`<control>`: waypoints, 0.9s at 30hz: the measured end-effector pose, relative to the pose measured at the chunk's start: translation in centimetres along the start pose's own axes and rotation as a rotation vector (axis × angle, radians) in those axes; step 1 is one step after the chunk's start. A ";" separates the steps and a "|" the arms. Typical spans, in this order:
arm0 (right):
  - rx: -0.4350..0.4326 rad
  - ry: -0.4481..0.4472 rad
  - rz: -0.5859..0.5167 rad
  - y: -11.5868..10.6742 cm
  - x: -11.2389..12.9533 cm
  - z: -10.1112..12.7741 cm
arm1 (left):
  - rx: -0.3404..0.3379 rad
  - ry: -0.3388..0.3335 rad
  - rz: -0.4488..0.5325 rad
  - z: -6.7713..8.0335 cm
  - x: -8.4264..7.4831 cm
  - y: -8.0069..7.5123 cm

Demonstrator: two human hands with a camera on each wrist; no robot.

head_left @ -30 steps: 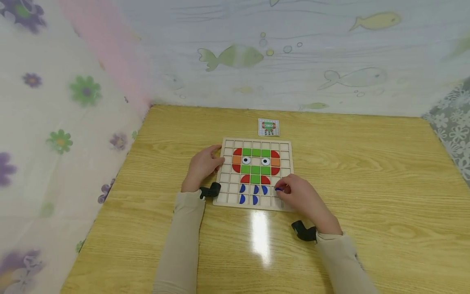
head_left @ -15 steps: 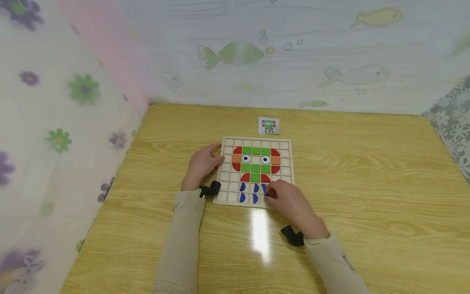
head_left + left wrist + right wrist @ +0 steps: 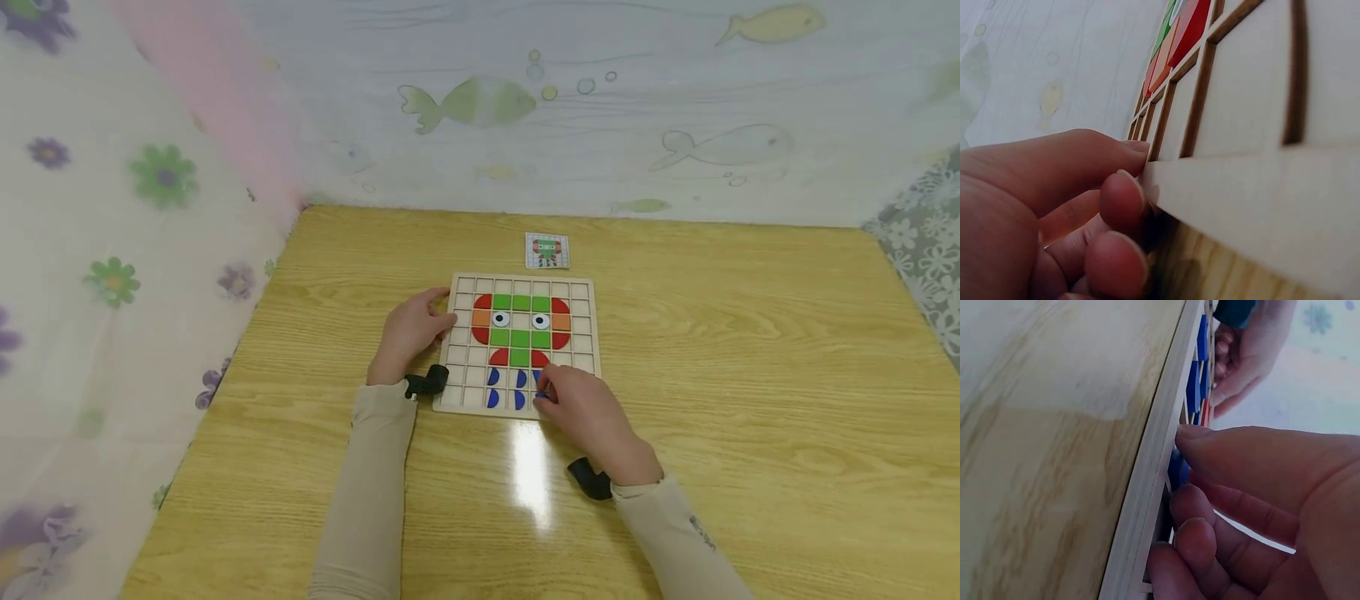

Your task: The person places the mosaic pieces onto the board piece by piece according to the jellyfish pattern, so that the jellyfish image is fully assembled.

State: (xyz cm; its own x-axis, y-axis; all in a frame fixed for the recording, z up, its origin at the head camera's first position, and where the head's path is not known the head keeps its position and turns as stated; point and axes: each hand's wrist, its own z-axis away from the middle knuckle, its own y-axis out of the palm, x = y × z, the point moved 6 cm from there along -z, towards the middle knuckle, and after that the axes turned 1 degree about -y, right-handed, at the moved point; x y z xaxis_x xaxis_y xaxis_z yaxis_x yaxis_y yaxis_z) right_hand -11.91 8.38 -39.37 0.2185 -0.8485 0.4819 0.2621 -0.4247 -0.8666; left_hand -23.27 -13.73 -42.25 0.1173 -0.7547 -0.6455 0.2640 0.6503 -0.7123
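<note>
A wooden grid board (image 3: 581,329) lies on the table with a figure of green, red and orange tiles and two eye tiles. Several blue half-round pieces (image 3: 492,377) sit in its lower rows. My left hand (image 3: 438,315) holds the board's left edge, thumb and curled fingertips against the rim (image 3: 1260,187). My right hand (image 3: 546,390) pinches a small blue piece (image 3: 1175,464) between thumb and fingers, low over a cell in the bottom rows beside the other blue pieces. How far the piece sits in the cell is hidden by my fingers.
A small picture card (image 3: 547,250) showing the same figure lies just behind the board. The yellow wood-grain table (image 3: 750,375) is bounded by patterned curtains at the back and both sides. A black wrist camera sits on each wrist.
My right hand has carried the blue piece leftward from the board's lower right cells to the bottom rows next to the other blue pieces. The left hand has stayed on the board's edge.
</note>
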 end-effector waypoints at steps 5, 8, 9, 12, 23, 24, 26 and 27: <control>0.004 -0.002 -0.007 0.0 0.0 0.0 | 0.000 -0.006 0.009 0.2 0.1 0.0; 0.008 -0.015 -0.016 0.0 -0.1 -0.1 | -0.004 -0.002 0.015 0.2 0.1 0.0; 0.010 -0.015 -0.032 -0.1 -0.2 -0.2 | -0.008 -0.001 0.018 0.2 0.1 -0.1; 0.010 0.013 -0.109 -0.4 -0.6 -0.5 | -0.023 0.019 0.023 0.0 0.1 -0.5; -0.052 0.039 -0.185 -1.7 -3.3 -1.3 | -0.005 0.012 0.073 0.2 0.9 -0.5; -0.053 0.045 -0.190 -1.8 -3.5 -1.3 | 0.006 0.017 0.087 0.2 0.8 -0.5; -0.054 0.059 -0.200 -1.8 -3.9 -1.2 | 0.022 0.022 0.104 0.2 0.6 -0.4; -0.057 0.063 -0.203 -1.9 -4.1 -1.1 | 0.027 0.026 0.103 0.1 0.5 -0.3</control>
State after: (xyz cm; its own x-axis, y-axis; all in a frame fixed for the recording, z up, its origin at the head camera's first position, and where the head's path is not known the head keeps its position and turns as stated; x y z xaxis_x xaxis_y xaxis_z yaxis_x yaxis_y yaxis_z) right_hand -14.35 12.29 -39.84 0.1069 -0.7613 0.6395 0.2406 -0.6043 -0.7596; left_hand -23.17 -14.32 -42.30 0.1206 -0.6815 -0.7218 0.2779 0.7212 -0.6346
